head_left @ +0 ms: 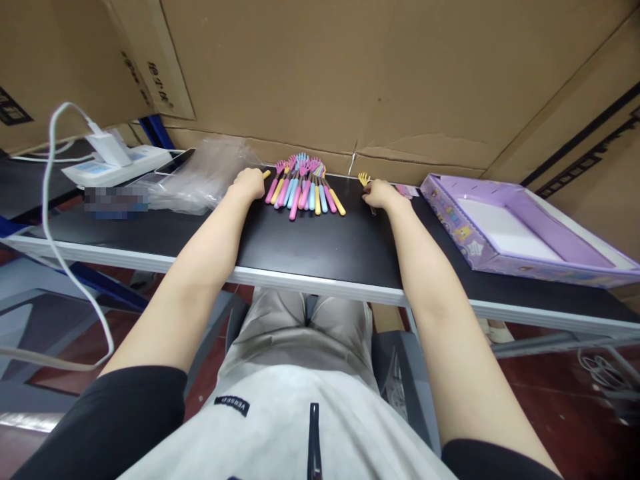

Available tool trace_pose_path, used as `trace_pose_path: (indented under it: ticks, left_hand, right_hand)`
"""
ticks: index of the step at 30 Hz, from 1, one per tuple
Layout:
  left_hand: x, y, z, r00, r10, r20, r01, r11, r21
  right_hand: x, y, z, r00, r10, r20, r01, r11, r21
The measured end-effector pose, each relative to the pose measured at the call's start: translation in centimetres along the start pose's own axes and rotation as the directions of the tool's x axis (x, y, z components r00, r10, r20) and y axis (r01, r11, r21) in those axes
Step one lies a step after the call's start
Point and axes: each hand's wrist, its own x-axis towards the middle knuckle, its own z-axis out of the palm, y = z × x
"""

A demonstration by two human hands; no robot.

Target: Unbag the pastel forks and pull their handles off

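A bunch of several small plastic forks [305, 187] with pink, blue and yellow handles lies fanned out at the far edge of the black table [320, 243]. My left hand [249, 182] rests just left of the bunch, fingers closed on a yellow handle. My right hand [381, 193] lies to the right of the bunch, closed on a single yellow fork [364, 179] whose tines stick out beyond the fingers.
An open purple box [505, 230] with a white inside stands at the right. Crumpled clear plastic bags [205, 177] lie at the left, beside a white power strip [117, 163] with a charger and cable. Large cardboard boxes [350, 73] wall off the back.
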Motion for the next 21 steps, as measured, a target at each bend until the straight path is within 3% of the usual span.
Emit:
trace_pose_path:
  ticks: [7, 10, 15, 21]
  left_hand:
    - [0.9, -0.3, 0.8, 0.997, 0.08, 0.016, -0.081, 0.994, 0.07]
    - [0.9, -0.4, 0.9, 0.995, 0.102, -0.009, -0.102, 0.994, 0.043]
    - [-0.1, 0.1, 0.1, 0.986, 0.111, -0.127, -0.12, 0.99, -0.068]
    - [-2.0, 2.4, -1.1, 0.98, 0.147, -0.133, -0.161, 0.982, -0.104]
  right_hand:
    - [-0.2, -0.6, 0.1, 1.0, 0.016, 0.007, -0.015, 1.0, -0.018]
    - [-0.7, -1.5, -0.3, 0.999, 0.009, -0.052, -0.01, 1.0, -0.012]
    - [-1.7, -3.7, -0.9, 0.985, -0.089, -0.144, 0.088, 0.996, -0.013]
    - [-2.1, -5.3, -0.9, 0.961, -0.219, -0.166, 0.219, 0.976, -0.022]
